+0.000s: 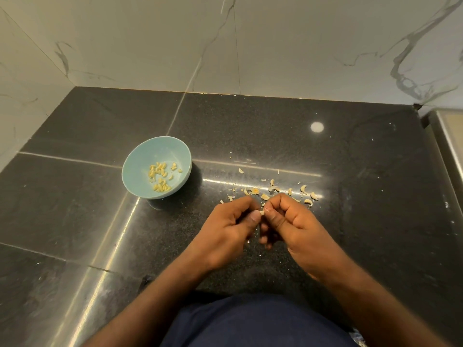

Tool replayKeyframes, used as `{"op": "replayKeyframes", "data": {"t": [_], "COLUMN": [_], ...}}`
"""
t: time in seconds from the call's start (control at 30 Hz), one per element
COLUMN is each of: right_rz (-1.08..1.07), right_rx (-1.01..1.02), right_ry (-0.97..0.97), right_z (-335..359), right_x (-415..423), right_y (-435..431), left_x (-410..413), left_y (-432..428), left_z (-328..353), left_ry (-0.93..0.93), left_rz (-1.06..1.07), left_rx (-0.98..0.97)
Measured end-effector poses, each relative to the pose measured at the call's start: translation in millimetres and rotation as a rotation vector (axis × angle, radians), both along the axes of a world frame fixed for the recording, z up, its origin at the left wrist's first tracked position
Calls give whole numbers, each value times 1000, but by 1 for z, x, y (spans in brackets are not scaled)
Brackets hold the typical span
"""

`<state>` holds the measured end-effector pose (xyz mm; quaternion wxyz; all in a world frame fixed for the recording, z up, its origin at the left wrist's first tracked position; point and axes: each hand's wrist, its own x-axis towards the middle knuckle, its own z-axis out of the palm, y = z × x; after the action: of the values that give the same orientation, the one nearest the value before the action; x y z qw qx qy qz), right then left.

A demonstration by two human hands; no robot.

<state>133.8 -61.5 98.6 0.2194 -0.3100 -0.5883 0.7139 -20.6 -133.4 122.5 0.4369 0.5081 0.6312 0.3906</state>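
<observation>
Both hands are curled over the polished black speckled stone counter (325, 151), with their fingertips brought together. The left hand (233, 221) and the right hand (295, 221) each pinch an end of a small pale seed (262, 212). It sits between the two thumb tips and the forefingers, held in the air above the counter. The remaining fingers of both hands are folded in toward the palms and pressed close together. Those of the right hand tuck in below the pinch. The seed is tiny and mostly covered by the thumbs, so I cannot tell whether its husk is already split.

Just beyond the fingertips a scatter of pale curved husk pieces (275, 190) lies on the counter. The nearest ones lie right by the knuckles, and the rest spread off to the right of the right-hand fingers. Well to the left of the left-hand fingers, and somewhat farther out, stands a round light-blue bowl (150, 151). It is upright, with a small heap of yellowish peeled kernels (161, 175) in its bottom. Far beyond the fingers the counter meets a white tiled wall with grey marble veins (275, 46). Behind the wrists, close to the body, is the person's dark navy garment (258, 321).
</observation>
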Motion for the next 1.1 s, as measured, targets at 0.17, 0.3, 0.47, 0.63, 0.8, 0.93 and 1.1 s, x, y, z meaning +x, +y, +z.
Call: {"op": "replayKeyframes", "data": {"t": [0.17, 0.3, 0.47, 0.63, 0.8, 0.93, 1.1], "right_rz": [-3, 51, 46, -43, -99, -80, -57], "right_rx": [528, 767, 943, 891, 366, -127, -168], "right_ry": [-47, -159, -278, -336, -235, -190, -109], "right_z": [1, 0, 0, -5, 0, 12, 14], "right_x": [4, 4, 0, -8, -14, -12, -12], "right_y": [4, 10, 7, 1, -8, -9, -8], "left_x": [7, 10, 15, 17, 11, 8, 9], "left_y": [-2, 0, 0, -2, -3, -2, -2], "left_z": [11, 10, 10, -5, -17, -18, -18], "left_ry": [-730, -927, -738, -184, 486, 672, 571], "left_rz": [142, 230, 233, 204, 83, 20, 77], "left_rx": [-285, -344, -333, -82, 234, 329, 293]}}
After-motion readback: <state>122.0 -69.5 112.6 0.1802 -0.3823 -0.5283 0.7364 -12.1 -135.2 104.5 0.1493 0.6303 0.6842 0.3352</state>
